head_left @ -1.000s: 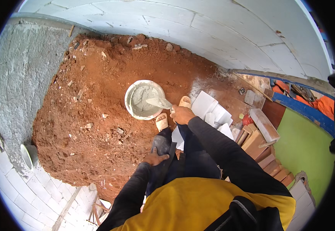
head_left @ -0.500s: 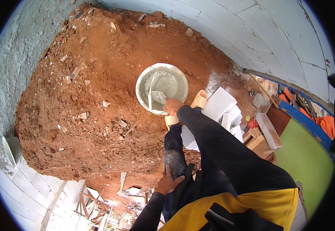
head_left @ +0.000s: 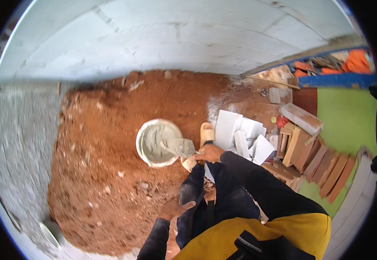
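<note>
My right hand (head_left: 211, 153) is closed on the handle of a trowel (head_left: 182, 147). The trowel's grey, mortar-smeared blade reaches over the right side of a round white bucket (head_left: 139, 144). Inside the bucket lies wet grey mortar (head_left: 154, 141). My left hand (head_left: 174, 209) holds nothing and rests on my left knee, thumb apart from the fingers. Tan footwear (head_left: 207, 133) shows on my feet, just right of the bucket.
Reddish soil (head_left: 106, 143) with loose stones surrounds the bucket. White blocks (head_left: 228, 126) are heaped at my right, beside wooden pieces (head_left: 297, 145) and a green surface (head_left: 340, 130). A pale block wall (head_left: 175, 39) stands ahead, and a rough grey wall (head_left: 19, 143) at left.
The trowel has lifted out of the bucket to its right rim in my right hand. My left hand stays on my knee. The view has tilted up, showing more of the far wall.
</note>
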A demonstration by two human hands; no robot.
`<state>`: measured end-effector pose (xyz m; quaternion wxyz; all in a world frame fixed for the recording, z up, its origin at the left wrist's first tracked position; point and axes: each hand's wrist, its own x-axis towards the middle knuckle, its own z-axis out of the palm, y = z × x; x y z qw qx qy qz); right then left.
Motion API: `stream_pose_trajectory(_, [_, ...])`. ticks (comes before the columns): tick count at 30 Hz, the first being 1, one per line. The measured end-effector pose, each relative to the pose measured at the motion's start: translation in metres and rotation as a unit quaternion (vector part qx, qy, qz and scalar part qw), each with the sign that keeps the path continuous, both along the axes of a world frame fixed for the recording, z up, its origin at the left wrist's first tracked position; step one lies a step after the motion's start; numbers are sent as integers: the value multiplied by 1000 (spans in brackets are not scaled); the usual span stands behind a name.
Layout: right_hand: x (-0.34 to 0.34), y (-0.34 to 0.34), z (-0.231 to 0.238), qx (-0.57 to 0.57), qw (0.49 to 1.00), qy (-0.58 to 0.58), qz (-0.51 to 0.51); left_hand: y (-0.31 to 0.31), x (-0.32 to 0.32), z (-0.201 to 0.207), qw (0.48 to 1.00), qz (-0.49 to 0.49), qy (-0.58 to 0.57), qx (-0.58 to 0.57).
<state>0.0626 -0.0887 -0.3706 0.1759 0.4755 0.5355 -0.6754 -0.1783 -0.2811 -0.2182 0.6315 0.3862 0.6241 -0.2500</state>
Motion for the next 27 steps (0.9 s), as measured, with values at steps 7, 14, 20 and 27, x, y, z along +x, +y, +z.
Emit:
stream_pose_trajectory(7, [165,17,141,193,931,11,-308,340,21,160,819,-4,-50,571])
stream_pose_trajectory(14, [314,85,215,304,760,-16,-575,580,170,333,420,-341,9,841])
stream_pose_trajectory(20, [372,181,232,431,682,-99,-583,681,227,327,500,-444,68,741])
stream_pose_trajectory(27, [385,260,248,487,676,-138,-536,685,226,295,583,-410,45,700])
